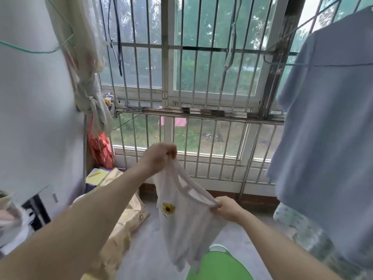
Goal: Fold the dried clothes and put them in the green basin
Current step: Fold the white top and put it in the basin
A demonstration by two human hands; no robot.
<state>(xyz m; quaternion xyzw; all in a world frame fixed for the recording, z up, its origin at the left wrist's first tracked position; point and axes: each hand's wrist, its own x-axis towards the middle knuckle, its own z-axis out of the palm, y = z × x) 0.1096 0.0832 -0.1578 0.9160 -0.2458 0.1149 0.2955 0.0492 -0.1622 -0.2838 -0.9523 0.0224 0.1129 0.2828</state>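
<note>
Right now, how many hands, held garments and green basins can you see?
Hands: 2, left hand and right hand.
Held garments: 1, white sunflower top, gripped by both.
Green basins: 1, the basin below it.
Total: 4.

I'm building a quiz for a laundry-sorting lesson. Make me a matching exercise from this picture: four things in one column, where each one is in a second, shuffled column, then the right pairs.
Things
1. white top
2. green basin
3. blue shirt
4. orange bundle

Places
A. hangs at the right
B. in the left corner, by the window bars
C. held up by the left hand and the right hand
D. on the floor, at the bottom edge of the view

Pairs: 1-C, 2-D, 3-A, 4-B
</note>
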